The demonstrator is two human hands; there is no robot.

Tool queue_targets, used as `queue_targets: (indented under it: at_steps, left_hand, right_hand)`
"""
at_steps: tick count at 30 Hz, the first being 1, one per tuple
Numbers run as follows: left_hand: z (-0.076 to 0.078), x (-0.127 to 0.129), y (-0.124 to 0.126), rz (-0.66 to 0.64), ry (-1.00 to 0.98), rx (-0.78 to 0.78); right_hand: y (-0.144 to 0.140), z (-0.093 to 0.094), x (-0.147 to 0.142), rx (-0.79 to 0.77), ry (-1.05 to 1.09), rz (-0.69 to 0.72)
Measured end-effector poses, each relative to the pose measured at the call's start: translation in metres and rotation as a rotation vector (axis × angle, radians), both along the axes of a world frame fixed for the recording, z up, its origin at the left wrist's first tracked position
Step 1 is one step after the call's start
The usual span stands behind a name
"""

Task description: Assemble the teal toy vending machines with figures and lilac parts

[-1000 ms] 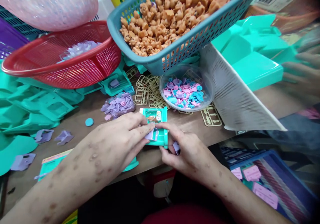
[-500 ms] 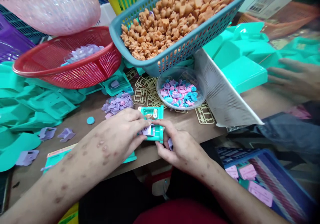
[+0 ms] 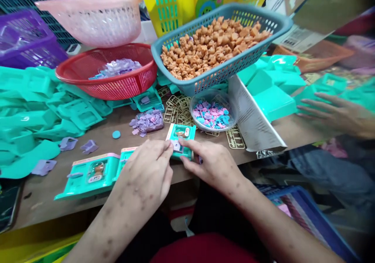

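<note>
The tabletop (image 3: pixel 102 140) crosses the frame, with a heap of teal casings (image 3: pixel 29 114) at left. At upper centre, a yellow basket (image 3: pixel 187 1) stands behind a tilted blue basket (image 3: pixel 228 69) of brown figures (image 3: pixel 213 46). To its left are a red basket (image 3: pixel 123 85) holding lilac pieces and a pink basket (image 3: pixel 73 6) above it. Right of centre stands a white board (image 3: pixel 252 110); beyond it another person's hand (image 3: pixel 340 108), blurred, is spread near more casings.

Both hands meet at centre on a teal toy (image 3: pixel 182 131). The left hand (image 3: pixel 149 167) is curled nearly closed, fingertips at the toy's left edge; whether they grip it I cannot tell. The right hand (image 3: pixel 215 161) is partly open, holding the toy's near right corner between index finger and thumb.

Two similar toys lie at lower left, the outer one (image 3: pixel 95 173) fully visible. A clear bowl (image 3: pixel 215 129) of pink and blue bits sits above the right hand, beside beige frames (image 3: pixel 177 110). Smallest is a blue disc (image 3: pixel 116 134), left of centre.
</note>
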State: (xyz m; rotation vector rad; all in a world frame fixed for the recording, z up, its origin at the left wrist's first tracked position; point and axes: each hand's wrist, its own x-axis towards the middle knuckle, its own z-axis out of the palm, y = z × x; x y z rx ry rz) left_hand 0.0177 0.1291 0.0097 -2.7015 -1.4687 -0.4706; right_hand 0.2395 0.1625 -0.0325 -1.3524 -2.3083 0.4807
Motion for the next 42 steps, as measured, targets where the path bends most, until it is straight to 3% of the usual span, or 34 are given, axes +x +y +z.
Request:
queue_targets:
  at_steps: [3, 8, 15, 18, 25, 28, 37, 42]
  left_hand:
    - [0.005, 0.006, 0.002, 0.000, 0.020, -0.003]
    - [0.016, 0.023, -0.003, 0.033, 0.260, 0.032]
    - [-0.002, 0.000, -0.005, 0.053, -0.037, 0.116]
    - [-0.008, 0.001, -0.009, 0.084, -0.015, 0.129]
    - [-0.005, 0.012, -0.005, 0.136, 0.053, 0.079]
    - [-0.005, 0.014, 0.001, 0.135, 0.086, 0.051]
    - [0.008, 0.013, 0.018, 0.082, 0.134, -0.154]
    - [-0.004, 0.008, 0.024, 0.015, 0.114, -0.206]
  right_hand:
    - [-0.003, 0.009, -0.005, 0.029, -0.152, -0.002]
    - [-0.011, 0.026, -0.006, 0.019, -0.263, -0.001]
    - [-0.019, 0.021, 0.005, -0.051, 0.042, -0.042]
    - [-0.025, 0.024, 0.006, -0.002, -0.018, -0.089]
    - [-0.007, 0.076, -0.014, -0.007, -0.438, 0.039]
    - [0.000, 0.090, -0.024, -0.053, -0.512, 0.081]
    - [0.000, 0.090, -0.028, -0.125, -0.539, 0.085]
    - [0.002, 0.090, -0.031, -0.158, -0.538, 0.080]
